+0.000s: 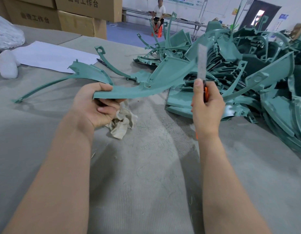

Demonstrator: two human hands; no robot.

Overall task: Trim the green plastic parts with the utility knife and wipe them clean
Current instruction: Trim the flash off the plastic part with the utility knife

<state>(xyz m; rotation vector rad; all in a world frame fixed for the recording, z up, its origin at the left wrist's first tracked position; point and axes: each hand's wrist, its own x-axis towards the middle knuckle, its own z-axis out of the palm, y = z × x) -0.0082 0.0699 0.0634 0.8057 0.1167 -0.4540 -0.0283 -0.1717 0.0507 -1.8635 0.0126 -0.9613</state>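
My left hand [94, 105] grips the near end of a long curved green plastic part [156, 76], thumb on top, and holds it above the grey table. A crumpled beige rag [122, 122] hangs from the same hand's fingers onto the table. My right hand [206, 108] holds an orange utility knife [205, 93] upright, its long blade [202, 61] pointing up and blurred, just right of the held part. A big heap of green plastic parts [251, 73] fills the right side of the table.
Two more curved green parts [89, 73] lie on the grey felt table [146, 166] behind my left hand. A white sheet [52, 56] with a pen, white plastic wrap [6, 36] and cardboard boxes [75, 21] sit at the far left. A person [159, 16] sits in the background.
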